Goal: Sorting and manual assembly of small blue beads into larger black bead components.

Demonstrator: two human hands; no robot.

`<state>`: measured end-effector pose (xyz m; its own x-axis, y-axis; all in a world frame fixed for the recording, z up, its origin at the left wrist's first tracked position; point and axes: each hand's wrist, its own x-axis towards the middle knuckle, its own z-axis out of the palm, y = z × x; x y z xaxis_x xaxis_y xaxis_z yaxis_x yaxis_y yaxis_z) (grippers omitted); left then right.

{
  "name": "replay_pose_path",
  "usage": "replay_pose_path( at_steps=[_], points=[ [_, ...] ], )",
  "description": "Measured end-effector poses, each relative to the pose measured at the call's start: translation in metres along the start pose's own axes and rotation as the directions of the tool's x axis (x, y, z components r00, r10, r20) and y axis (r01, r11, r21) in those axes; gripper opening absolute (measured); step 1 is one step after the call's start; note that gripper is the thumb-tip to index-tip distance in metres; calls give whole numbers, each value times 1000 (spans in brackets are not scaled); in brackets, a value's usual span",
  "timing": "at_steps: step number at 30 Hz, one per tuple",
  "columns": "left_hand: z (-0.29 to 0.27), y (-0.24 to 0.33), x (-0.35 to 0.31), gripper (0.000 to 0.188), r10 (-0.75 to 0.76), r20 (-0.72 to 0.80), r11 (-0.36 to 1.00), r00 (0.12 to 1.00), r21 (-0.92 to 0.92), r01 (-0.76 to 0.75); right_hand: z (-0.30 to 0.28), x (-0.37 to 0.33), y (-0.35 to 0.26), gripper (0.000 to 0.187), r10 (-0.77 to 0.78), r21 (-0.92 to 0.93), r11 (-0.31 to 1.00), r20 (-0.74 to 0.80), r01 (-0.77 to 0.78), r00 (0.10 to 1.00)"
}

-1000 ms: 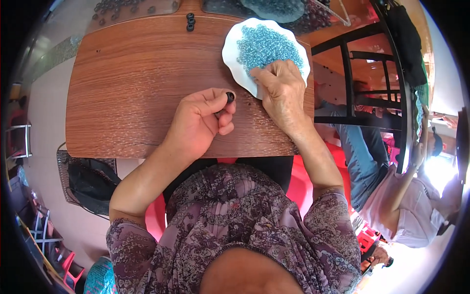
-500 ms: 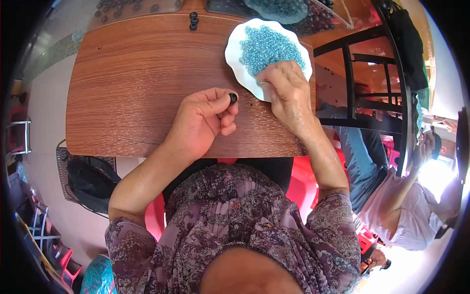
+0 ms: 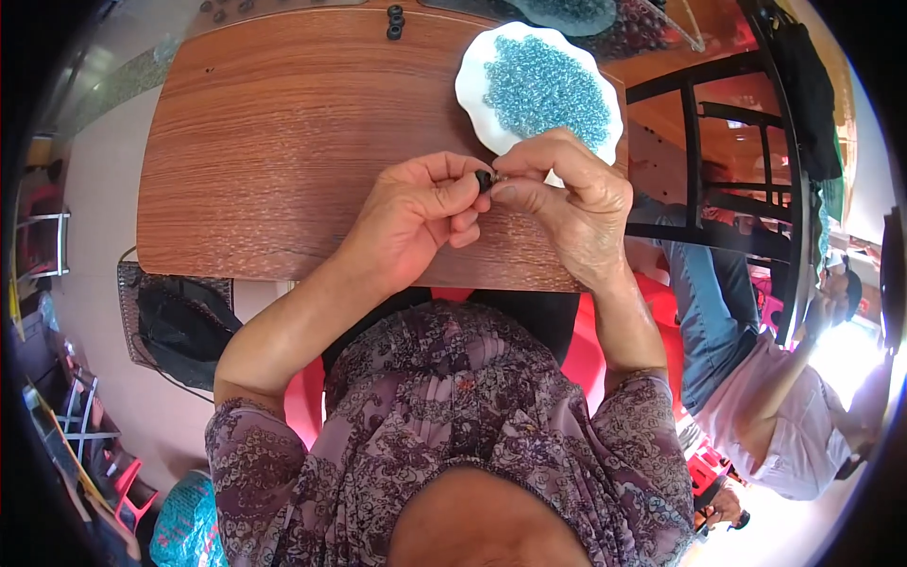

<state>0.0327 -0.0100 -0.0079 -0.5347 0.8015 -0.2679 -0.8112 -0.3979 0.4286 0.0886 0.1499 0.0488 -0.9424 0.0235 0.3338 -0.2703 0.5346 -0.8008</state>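
Since the earlier frame, the right hand [image 3: 578, 203] has moved off the beads and down to the left, to the fingertips of the left hand [image 3: 408, 225]. The brown wood-grain table [image 3: 302, 142] and the white scalloped-edge plate [image 3: 470, 93] now appear slightly higher and farther right in the frame.

Left hand: positioned at the centre of the frame, above the table. Thumb and forefinger grip a small, glossy black ring-shaped piece [image 3: 484, 180]. The remaining fingers are curled.

Right hand: positioned right of centre, overlapping the lower edge of the plate in view. Thumb and forefinger pinch a tiny, pale, glinting piece [image 3: 500, 177] directly beside the black piece. The glinting piece is too small to identify; whether the two pieces touch cannot be determined.

Plate: located at upper right of centre, on the table. It holds a spread heap of small, translucent blue beads [image 3: 543, 85].

Spare pieces: a short row of round black pieces [image 3: 395, 23] lies at the top centre of the frame, near the far table edge.

Surroundings: a black bag [image 3: 184, 331] rests at the left of the frame, below the table's corner. A turquoise plastic bag [image 3: 184, 520] occupies the lower left.
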Motion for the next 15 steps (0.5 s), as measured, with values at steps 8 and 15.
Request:
replay_pose_path(
  at_steps=[8,15],
  points=[
    [1,-1,-3,18,34,43,999,998,3,-34,1,0,2,19,-69,-2,998,29,69,997],
    [2,-2,-3,19,21,41,1000,999,-22,-20,3,-3,-2,22,129,57,990,-25,-128,991]
  ],
)
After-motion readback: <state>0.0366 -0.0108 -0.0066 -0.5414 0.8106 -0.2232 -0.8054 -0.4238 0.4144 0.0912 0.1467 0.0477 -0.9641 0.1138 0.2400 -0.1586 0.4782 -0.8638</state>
